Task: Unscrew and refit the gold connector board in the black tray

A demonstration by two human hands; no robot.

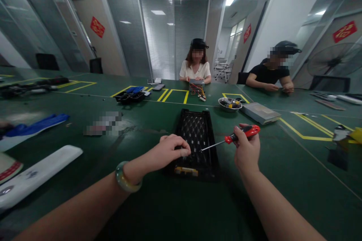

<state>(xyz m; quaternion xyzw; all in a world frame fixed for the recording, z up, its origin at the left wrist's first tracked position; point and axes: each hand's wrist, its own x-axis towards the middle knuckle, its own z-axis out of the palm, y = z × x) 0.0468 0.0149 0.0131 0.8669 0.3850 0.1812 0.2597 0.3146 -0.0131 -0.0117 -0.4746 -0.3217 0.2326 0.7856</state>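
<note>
In the head view a black plastic tray-like housing (212, 139) lies on the green table in front of me, its floor patterned with diamonds and small pale pieces. A yellowish part (186, 171) sits at its near end. My right hand (247, 148) is wrapped round the red and black handle of a screwdriver (217, 144), whose shaft slants left and whose tip is over the housing. My left hand (172, 148) hovers over the housing's left side, close to the screwdriver tip, thumb and fingers pinched together. Whatever lies between those fingertips is too small to make out.
A metal bowl of small parts (230, 104) and a flat grey box (260, 113) stand beyond my right hand. A long white casing (42, 175) lies at left, near blue cloth (36, 127). Two people (196, 64) sit across the table (141, 203).
</note>
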